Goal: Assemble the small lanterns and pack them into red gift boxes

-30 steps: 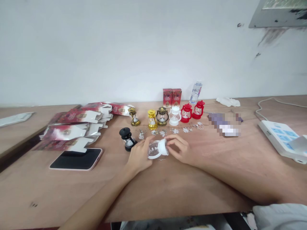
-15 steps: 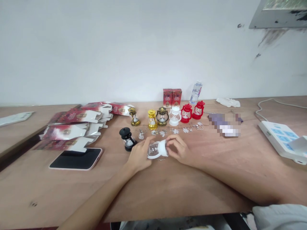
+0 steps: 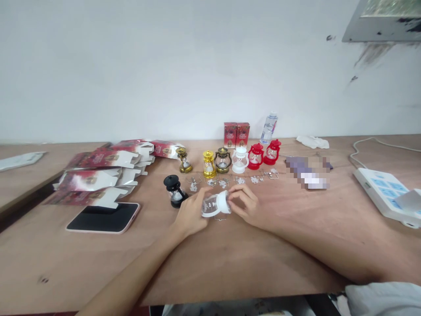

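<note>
A small white toy lantern (image 3: 222,202) with a clear middle lies on its side between my two hands, just above the table. My left hand (image 3: 191,213) is closed around its left end. At the other end, the fingertips of my right hand (image 3: 247,206) pinch the white base; whether they also hold something small cannot be seen. Just left of my left hand stands a black lantern (image 3: 174,193). Behind my hands, small metal and white pieces (image 3: 223,182) lie in a row. A thin wire piece (image 3: 220,219) shows under the held lantern.
Several gold, bronze, white and red lanterns (image 3: 255,156) stand in a row behind. Farther back are two red boxes (image 3: 237,134) and a bottle (image 3: 269,128). Flattened red cartons (image 3: 95,177) and a phone (image 3: 103,217) lie left. A white power strip (image 3: 383,188) lies right.
Both hands keep their hold on the white lantern, which has shifted only very slightly. The rest of the table looks the same.
</note>
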